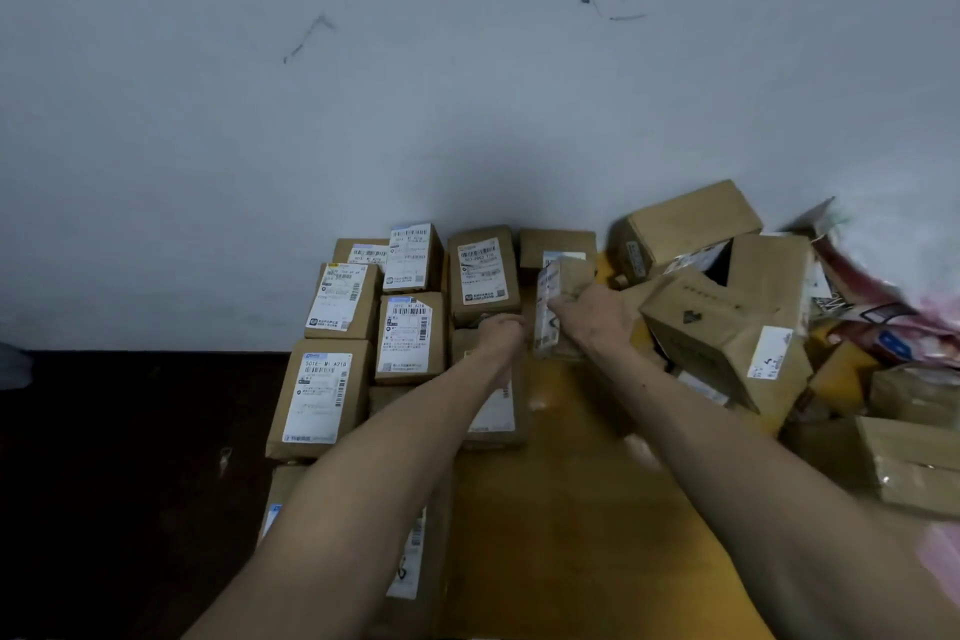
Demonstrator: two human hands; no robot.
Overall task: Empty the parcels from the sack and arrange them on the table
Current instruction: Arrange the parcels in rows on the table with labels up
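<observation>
Head view: arranged parcels [410, 338] in label-up rows along the table [571, 509]'s left edge, back row against the wall [363, 94]. Dark floor [130, 457] beyond that edge. Bare yellow strip runs between the rows and the jumbled pile [727, 327] at right. Pink sack [883, 312] behind the pile, blurred.

Right hand [592, 317] grips a small parcel [550, 312] standing on edge, fingers wrapped round it. Left hand [501, 333] is curled at a row box's edge; can't tell if it is gripping.

Front-left parcel [322, 395] label reads "M1 A218"; other labels too small.
</observation>
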